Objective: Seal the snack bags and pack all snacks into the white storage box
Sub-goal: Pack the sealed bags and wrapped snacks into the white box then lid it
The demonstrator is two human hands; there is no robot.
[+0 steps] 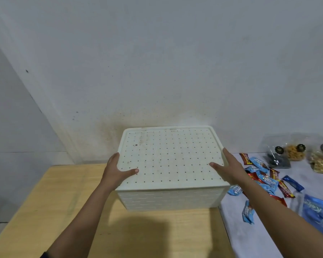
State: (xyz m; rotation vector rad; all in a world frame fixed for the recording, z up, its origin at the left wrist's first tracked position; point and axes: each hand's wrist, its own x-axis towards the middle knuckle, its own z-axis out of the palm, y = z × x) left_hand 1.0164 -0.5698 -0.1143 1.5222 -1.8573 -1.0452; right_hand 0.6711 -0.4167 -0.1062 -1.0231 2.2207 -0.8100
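Two bare forearms reach up from the bottom edge, the left forearm (78,216) over the wooden table (50,202) and the right forearm (280,213) over a pale cloth (250,235). Both hands grip the white box (168,199) at its sides, just under the lid (168,155), which is on and dotted with small holes. The left hand (116,170) holds the left edge: its thumb lies flat on the lid, and its fingers go over the rim and down the side, mostly hidden. The right hand (229,168) holds the right edge likewise, thumb on top and fingers straight along the rim. The box is at the table's far right part, close to the wall (157,62), with a dark shadow on the wood in front of it; I cannot tell if it rests on the table or is lifted.

On the cloth to the right, the snacks lie outside the box. Small blue and red packets (265,175) are scattered just beside the right hand. A large blue bag (317,211) lies nearer, at the right edge. Clear bags (295,153) with round black labels stand farther back by the wall.
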